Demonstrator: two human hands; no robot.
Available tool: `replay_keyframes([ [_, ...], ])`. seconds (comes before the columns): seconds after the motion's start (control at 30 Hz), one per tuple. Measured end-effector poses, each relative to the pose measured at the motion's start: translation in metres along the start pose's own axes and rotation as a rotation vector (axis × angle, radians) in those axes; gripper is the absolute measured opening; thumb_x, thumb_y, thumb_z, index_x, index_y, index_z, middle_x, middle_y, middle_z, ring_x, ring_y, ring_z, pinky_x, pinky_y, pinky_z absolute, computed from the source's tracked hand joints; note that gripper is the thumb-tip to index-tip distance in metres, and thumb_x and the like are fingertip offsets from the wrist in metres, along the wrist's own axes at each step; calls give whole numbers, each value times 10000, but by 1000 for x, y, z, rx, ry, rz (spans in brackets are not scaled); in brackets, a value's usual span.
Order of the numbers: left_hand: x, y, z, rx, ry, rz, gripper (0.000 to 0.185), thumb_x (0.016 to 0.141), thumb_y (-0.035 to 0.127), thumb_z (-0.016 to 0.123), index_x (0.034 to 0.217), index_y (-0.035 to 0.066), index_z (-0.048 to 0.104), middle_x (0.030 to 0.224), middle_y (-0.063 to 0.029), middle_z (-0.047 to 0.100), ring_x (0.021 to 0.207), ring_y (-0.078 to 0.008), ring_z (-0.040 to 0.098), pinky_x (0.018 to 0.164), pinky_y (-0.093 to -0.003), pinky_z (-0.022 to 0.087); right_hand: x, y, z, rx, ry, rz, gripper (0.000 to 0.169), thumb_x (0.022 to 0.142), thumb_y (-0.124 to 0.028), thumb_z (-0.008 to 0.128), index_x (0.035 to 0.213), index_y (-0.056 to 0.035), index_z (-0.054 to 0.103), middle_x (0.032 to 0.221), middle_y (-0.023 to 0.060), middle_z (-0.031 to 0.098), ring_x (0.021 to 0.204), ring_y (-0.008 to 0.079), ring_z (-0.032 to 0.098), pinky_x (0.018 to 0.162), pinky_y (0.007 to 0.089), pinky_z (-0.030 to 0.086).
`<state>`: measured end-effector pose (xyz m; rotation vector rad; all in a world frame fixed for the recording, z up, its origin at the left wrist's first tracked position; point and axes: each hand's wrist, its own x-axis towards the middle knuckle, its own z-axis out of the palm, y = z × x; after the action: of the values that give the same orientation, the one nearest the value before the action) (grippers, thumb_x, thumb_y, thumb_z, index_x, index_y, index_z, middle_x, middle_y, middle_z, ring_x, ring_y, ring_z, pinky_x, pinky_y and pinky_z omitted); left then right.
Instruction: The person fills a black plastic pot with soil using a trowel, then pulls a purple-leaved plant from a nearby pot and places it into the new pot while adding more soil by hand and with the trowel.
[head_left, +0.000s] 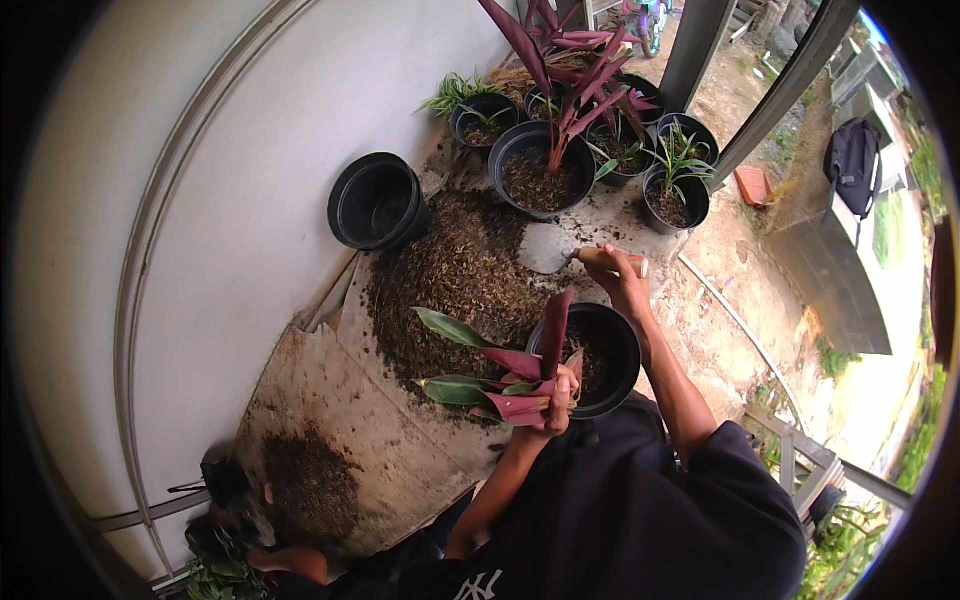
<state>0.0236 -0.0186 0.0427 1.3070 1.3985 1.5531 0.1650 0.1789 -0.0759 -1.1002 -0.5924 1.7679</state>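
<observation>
My left hand (556, 401) grips a plant with purple and green leaves (517, 367) by its lower stems, over the near rim of a black plastic pot (630, 375). Dark soil shows inside that pot, though the plant's base is partly hidden by my fingers. In my right hand (621, 276) is the wooden handle of a trowel (551, 249). Its broad metal blade lies at the right edge of a heap of brown potting mix (450, 281), beyond the pot.
Potted plants stand at the back, including a tall purple-leaved one in a black pot (541, 169). Empty-looking stacked pots (379, 202) lean near the white wall (225, 187). A smaller soil pile (311, 480) lies lower left, near another person's hand (289, 561). Metal posts (697, 56) rise at right.
</observation>
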Motion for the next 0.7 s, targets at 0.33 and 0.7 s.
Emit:
replay_keyframes([
  [0.33,-1,-6,-1,115,-14,115,258,985,168,452,790,31,552,764,-68,594,742,-196,542,714,-360,445,-48,-59,-43,119,237,-107,373,943,-319,752,1172,-42,649,1246,140,685,1150,340,693,978,495,607],
  [0.7,-2,-4,-1,132,-29,150,214,966,169,476,808,43,548,767,-69,600,761,-216,548,760,-370,453,-153,-190,-46,-259,181,-198,373,968,-323,685,1175,-12,677,1124,140,716,1014,300,750,865,423,650],
])
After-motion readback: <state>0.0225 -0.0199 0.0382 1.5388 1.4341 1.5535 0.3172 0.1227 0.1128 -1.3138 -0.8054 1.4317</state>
